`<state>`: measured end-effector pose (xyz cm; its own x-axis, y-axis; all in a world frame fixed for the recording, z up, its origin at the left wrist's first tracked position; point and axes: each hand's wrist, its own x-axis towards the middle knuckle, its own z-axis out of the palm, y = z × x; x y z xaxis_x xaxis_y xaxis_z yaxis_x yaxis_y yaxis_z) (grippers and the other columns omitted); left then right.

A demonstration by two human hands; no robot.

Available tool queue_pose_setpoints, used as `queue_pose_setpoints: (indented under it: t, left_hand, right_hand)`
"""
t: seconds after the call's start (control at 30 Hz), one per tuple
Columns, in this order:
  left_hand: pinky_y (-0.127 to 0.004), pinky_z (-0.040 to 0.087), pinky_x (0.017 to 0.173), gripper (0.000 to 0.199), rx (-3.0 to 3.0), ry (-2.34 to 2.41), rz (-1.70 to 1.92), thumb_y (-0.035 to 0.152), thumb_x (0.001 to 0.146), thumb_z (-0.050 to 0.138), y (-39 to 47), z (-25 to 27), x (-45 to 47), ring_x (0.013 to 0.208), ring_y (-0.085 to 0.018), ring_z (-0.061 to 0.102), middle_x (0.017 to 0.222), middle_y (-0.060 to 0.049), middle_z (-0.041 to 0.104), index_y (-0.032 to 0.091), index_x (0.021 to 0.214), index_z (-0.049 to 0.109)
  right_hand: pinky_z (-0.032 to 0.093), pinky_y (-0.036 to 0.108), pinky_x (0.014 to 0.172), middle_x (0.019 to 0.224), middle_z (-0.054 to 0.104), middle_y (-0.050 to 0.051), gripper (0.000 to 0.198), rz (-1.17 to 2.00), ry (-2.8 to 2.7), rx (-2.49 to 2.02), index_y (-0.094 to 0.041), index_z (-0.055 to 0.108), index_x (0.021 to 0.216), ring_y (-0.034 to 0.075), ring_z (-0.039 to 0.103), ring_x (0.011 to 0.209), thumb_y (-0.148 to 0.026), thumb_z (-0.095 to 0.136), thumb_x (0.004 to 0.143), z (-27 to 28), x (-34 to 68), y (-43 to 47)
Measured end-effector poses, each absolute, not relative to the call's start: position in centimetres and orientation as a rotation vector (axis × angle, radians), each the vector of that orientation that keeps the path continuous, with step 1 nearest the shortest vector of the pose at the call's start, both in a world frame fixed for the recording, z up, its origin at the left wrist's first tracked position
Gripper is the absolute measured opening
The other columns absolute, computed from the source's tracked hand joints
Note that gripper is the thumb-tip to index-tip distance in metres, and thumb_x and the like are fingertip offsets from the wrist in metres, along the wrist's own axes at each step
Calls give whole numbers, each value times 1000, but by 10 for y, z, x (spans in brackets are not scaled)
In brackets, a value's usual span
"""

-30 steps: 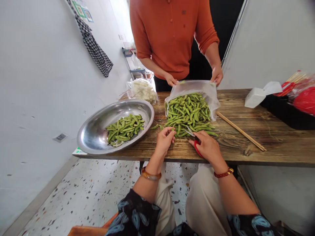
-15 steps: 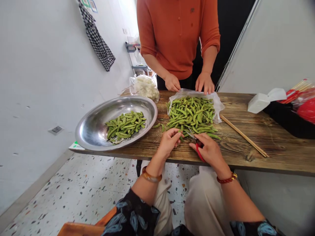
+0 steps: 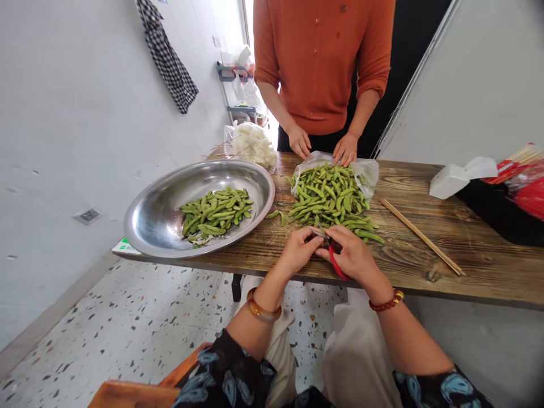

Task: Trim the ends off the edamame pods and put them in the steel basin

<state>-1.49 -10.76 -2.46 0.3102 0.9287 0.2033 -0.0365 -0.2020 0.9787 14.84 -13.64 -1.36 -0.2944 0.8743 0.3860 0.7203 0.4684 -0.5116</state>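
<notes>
- Currently the pile of green bean pods [image 3: 327, 195] lies on the wooden table [image 3: 408, 266], partly on a translucent plastic bag [image 3: 369, 168] and spilling over its near edge.
- The wearer's left hand [image 3: 300, 249] is just on the near side of the pile, thumb and fingers drawn together in a pinch close to the scissor blades; whether a pod sits between them cannot be told.
- The wearer's right hand [image 3: 352, 255], also just nearer than the pile, has its fingers curled around the red-handled scissors [image 3: 337, 264], whose blades point to the left hand; how wide the blades stand is too small to tell.
- Left of the pile, a steel basin [image 3: 142, 212] holds a smaller heap of pods [image 3: 216, 212].
- Between basin and pile lie a few loose pods [image 3: 280, 216].
- Right of the pile, slim wooden sticks [image 3: 423, 237] lie slantwise on the table.
- Farther right of the pile are a white box [image 3: 448, 181] and a black container [image 3: 488, 212].
- Beyond the pile, a co-worker in an orange top [image 3: 318, 62] has both hands [image 3: 346, 150] at the bag's far edge.
- Beyond the pile to the left, behind the basin, rests a clear bag of pale contents [image 3: 254, 146].
</notes>
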Motion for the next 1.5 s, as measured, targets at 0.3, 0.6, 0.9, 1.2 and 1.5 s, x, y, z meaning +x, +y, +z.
queue_pose_setpoints:
  t: [0.3, 0.6, 0.9, 1.2, 1.5]
  left_hand:
    - [-23, 42, 64, 16, 1530, 901, 1057, 27, 79, 60, -105, -26, -17, 68, -13, 54, 72, -3, 63, 13, 76, 66]
    - [-23, 40, 62, 18, 1576, 910, 1031, 29, 79, 60, -107, -21, -18, 65, -11, 51, 68, -2, 60, 13, 73, 65]
    - [-23, 38, 62, 19, 1633, 974, 1013, 30, 79, 59, -108, -17, -17, 65, -12, 49, 67, -1, 58, 14, 69, 62]
    - [-24, 41, 65, 18, 1654, 972, 1061, 29, 82, 56, -105, -23, -17, 69, -13, 51, 72, -2, 61, 15, 75, 65]
    - [-22, 41, 57, 16, 1515, 986, 1121, 31, 80, 60, -106, -23, -17, 60, -10, 52, 71, -1, 61, 16, 78, 62]
  right_hand:
    - [49, 30, 73, 96, 61, 7, 26, 326, -2114, -1329, -20, 64, 104, 19, 60, 83, -39, 58, 88, -19, 149, -136]
    - [49, 28, 72, 94, 62, 6, 26, 337, -2132, -1363, -21, 65, 105, 17, 61, 81, -39, 59, 87, -15, 151, -138]
    - [48, 28, 73, 97, 63, 5, 27, 280, -2136, -1429, -22, 65, 107, 18, 62, 83, -41, 58, 88, -17, 153, -143]
    - [47, 27, 70, 94, 62, 5, 19, 242, -2153, -1500, -21, 63, 98, 18, 62, 82, -37, 57, 89, -13, 144, -142]
    - [50, 30, 74, 98, 63, 7, 25, 177, -2096, -1521, -21, 62, 106, 21, 63, 87, -38, 57, 89, -15, 145, -146]
